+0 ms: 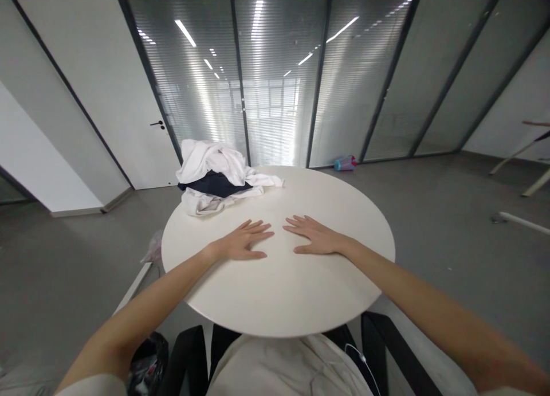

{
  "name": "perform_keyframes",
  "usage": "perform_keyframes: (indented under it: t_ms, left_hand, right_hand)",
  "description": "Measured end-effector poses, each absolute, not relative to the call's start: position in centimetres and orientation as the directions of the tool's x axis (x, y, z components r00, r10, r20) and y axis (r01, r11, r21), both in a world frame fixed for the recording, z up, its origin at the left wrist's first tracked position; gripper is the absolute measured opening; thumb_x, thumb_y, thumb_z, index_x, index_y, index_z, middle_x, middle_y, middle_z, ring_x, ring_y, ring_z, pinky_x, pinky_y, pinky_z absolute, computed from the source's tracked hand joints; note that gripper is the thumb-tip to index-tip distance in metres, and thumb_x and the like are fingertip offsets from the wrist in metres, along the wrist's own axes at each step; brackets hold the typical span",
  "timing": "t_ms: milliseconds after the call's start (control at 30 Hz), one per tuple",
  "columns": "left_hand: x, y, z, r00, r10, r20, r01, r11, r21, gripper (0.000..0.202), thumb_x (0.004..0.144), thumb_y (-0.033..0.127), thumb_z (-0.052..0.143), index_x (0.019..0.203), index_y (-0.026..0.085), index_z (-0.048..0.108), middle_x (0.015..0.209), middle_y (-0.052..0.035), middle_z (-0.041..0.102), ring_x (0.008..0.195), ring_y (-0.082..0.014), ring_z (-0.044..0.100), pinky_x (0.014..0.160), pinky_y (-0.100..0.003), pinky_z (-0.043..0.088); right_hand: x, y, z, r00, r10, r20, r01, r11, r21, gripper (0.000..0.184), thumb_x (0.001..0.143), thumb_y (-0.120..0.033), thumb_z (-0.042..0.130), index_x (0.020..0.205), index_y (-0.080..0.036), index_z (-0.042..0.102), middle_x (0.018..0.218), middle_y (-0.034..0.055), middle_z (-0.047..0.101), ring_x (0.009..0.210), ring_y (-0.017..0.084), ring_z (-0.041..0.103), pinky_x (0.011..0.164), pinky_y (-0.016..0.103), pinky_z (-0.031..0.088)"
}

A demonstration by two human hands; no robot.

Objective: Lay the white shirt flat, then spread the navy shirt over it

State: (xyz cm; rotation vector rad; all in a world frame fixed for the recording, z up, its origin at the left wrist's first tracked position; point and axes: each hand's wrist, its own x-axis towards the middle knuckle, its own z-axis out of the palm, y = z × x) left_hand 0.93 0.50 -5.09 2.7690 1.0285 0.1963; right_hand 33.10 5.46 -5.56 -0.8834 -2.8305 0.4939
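Note:
My left hand (243, 241) lies flat, palm down, on the round white table (279, 304), fingers spread and holding nothing. My right hand (313, 235) lies the same way just to its right, fingers stretched out and empty. The two hands almost meet near the table's middle. A heap of clothes (217, 175), white pieces with a dark navy one between them, sits at the table's far left edge, a short way beyond my left hand.
A glass partition with blinds (279, 69) closes off the back, and a white door (129, 98) stands at the left. A teal and pink bottle (345, 163) lies on the grey floor by the glass. Dark chair arms (387, 350) flank my lap; a black bag (148, 359) sits low left.

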Motion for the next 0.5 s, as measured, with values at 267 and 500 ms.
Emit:
perform_keyframes:
  t_ms: [267,500]
  left_hand:
    - [1.04,0.52,-5.28,0.750,0.657,0.077,0.631,-0.745,0.216,0.070,0.093,0.058,0.055,0.155,0.037,0.031,0.163,-0.0039,0.025,0.152,-0.0309,0.019,0.122,-0.054,0.016]
    - [0.98,0.61,-5.40,0.754,0.651,0.084,0.624,-0.750,0.218,0.070,0.093,0.058,0.056,0.155,0.038,0.031,0.163,-0.0030,0.026,0.152,-0.0302,0.020,0.122,-0.054,0.015]
  right_hand:
    - [32.97,5.74,-6.00,-0.818,0.571,0.072,0.517,0.783,-0.346,0.080,0.085,-0.068,0.061,0.153,-0.033,0.039,0.163,0.0049,0.025,0.152,0.034,0.018,0.123,0.056,0.010]
    - [32.95,5.70,-5.95,-0.818,0.571,0.068,0.519,0.783,-0.343,0.081,0.085,-0.069,0.060,0.153,-0.032,0.039,0.163,0.0052,0.025,0.151,0.034,0.018,0.123,0.056,0.010]
